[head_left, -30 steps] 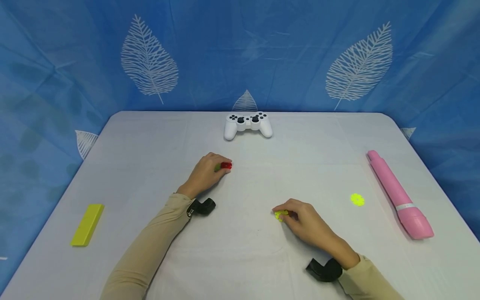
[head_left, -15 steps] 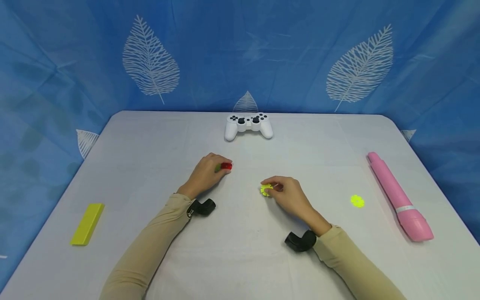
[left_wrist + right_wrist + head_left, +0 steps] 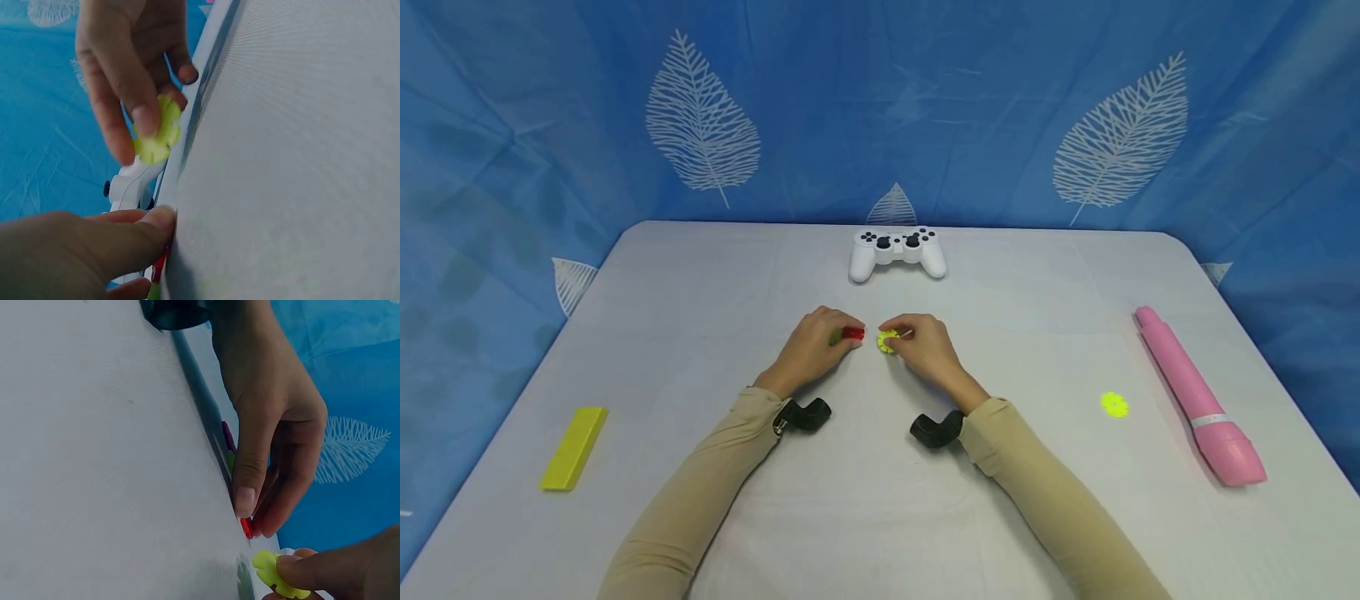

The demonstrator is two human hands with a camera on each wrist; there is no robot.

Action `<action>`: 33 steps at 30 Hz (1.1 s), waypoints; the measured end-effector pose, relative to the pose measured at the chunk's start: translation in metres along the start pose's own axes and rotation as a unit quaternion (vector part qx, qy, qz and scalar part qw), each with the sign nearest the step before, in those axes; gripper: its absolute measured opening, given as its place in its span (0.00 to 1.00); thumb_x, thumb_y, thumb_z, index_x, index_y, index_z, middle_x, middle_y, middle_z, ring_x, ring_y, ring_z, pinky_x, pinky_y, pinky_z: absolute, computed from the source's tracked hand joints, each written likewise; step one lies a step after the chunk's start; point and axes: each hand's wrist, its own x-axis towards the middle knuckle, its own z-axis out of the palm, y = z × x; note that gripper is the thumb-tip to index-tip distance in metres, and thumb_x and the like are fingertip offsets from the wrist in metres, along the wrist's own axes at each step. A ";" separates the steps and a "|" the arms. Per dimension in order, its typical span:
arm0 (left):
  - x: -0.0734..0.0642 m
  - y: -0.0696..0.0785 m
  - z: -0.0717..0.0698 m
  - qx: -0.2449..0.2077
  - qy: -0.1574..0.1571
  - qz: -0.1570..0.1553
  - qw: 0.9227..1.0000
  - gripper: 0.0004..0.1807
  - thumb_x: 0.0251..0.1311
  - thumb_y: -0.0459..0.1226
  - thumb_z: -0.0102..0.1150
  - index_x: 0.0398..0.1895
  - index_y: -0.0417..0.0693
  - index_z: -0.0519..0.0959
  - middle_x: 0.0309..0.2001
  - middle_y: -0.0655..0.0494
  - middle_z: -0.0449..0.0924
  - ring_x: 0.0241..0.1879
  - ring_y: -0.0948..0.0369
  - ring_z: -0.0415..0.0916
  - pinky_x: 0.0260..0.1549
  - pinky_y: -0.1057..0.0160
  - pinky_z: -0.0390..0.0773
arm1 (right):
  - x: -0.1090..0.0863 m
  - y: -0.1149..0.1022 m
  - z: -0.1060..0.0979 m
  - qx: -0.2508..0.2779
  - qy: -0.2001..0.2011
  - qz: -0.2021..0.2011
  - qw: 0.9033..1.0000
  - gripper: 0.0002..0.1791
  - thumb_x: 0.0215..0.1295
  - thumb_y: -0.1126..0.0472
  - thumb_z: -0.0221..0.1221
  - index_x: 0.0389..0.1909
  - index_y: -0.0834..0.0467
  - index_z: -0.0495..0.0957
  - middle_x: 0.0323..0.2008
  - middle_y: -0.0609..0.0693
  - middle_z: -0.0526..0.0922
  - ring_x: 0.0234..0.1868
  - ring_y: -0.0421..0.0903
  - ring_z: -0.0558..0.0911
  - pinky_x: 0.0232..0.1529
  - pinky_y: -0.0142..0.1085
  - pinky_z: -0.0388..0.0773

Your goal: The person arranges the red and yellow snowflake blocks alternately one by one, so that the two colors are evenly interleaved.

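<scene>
Near the table's middle, my left hand pinches a short row of joined plastic pieces, its red disc poking out between thumb and fingers. A green piece and a purple piece show behind the red one in the right wrist view. Facing it, my right hand pinches a yellow notched flower disc between thumb and fingertips. A small gap separates the yellow disc from the red one in the head view. Part of the left-hand row is hidden behind the thumb and fingers.
A second yellow flower disc lies flat to the right, beside a long pink object with a white band. A white game controller rests at the table's back edge. At the left lies a yellow rectangular block.
My right hand has carried the yellow disc up and to the left across the table, right up to the left hand. The left hand has stayed in place.
</scene>
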 end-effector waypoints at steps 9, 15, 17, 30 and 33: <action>0.001 -0.001 0.000 0.007 0.004 0.017 1.000 0.11 0.54 0.39 0.61 0.40 0.48 0.82 0.43 0.53 0.82 0.46 0.56 0.74 0.47 0.56 0.72 | 0.021 -0.011 0.011 -0.017 0.007 0.008 1.000 0.11 0.54 0.65 0.59 0.40 0.56 0.82 0.41 0.51 0.85 0.39 0.47 0.82 0.37 0.35 0.77; 0.001 -0.001 0.000 0.005 0.003 0.024 1.000 0.10 0.55 0.39 0.60 0.38 0.47 0.83 0.43 0.53 0.82 0.46 0.56 0.74 0.47 0.56 0.71 | 0.029 -0.014 0.014 -0.035 0.005 0.031 0.999 0.12 0.54 0.64 0.59 0.40 0.55 0.82 0.39 0.52 0.85 0.41 0.47 0.82 0.39 0.37 0.76; 0.001 0.000 0.000 0.005 0.003 0.026 1.000 0.09 0.55 0.39 0.60 0.38 0.47 0.83 0.43 0.53 0.82 0.46 0.56 0.74 0.46 0.56 0.71 | 0.030 -0.014 0.014 -0.035 0.003 0.038 0.999 0.13 0.53 0.63 0.60 0.41 0.55 0.81 0.38 0.53 0.85 0.39 0.47 0.82 0.37 0.36 0.76; 0.001 -0.002 0.000 0.006 0.001 0.026 1.000 0.10 0.55 0.40 0.60 0.38 0.47 0.83 0.44 0.53 0.82 0.45 0.57 0.74 0.45 0.57 0.72 | 0.030 -0.012 0.015 -0.062 -0.008 0.041 0.997 0.13 0.53 0.62 0.62 0.40 0.61 0.81 0.38 0.57 0.81 0.41 0.49 0.77 0.42 0.39 0.73; 0.001 -0.003 0.000 0.004 0.003 0.028 1.000 0.09 0.55 0.39 0.60 0.38 0.47 0.83 0.43 0.53 0.82 0.44 0.57 0.74 0.45 0.58 0.72 | 0.029 -0.013 0.016 -0.076 -0.007 0.029 0.997 0.12 0.52 0.62 0.62 0.39 0.61 0.82 0.36 0.56 0.80 0.38 0.48 0.77 0.39 0.37 0.72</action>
